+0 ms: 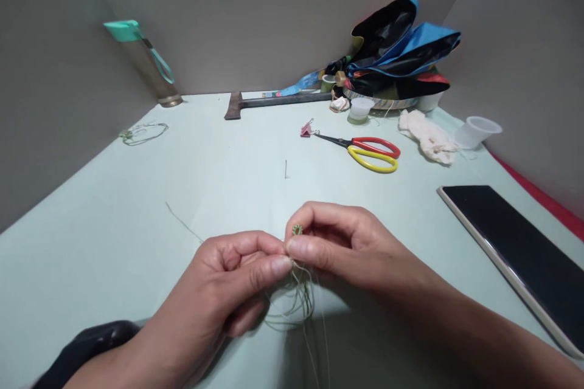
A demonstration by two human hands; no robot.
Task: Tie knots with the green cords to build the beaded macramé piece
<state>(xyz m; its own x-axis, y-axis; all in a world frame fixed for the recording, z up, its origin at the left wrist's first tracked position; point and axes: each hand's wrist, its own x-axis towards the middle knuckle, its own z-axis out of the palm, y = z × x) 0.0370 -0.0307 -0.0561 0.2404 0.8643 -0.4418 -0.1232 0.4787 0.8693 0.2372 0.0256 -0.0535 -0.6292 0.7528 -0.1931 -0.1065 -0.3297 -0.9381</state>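
Note:
My left hand (228, 279) and my right hand (340, 246) meet near the front middle of the pale green table (137, 213), fingertips touching. My right hand pinches a small green beaded ring (297, 230) between thumb and forefinger. My left hand pinches the thin green threads (298, 301) that hang from the ring and loop down below both hands. One thread end trails off to the left across the table. A needle (286, 169) lies a little beyond the hands.
Red and yellow scissors (371, 153) and a pink binder clip (306, 129) lie beyond. A dark tablet (515, 249) lies at right. A clear cup (477, 131), white cloth (429, 135), folded umbrella (401, 48), metal tool (269, 102), bottle (146, 61) and thread coil (143, 132) stand farther back.

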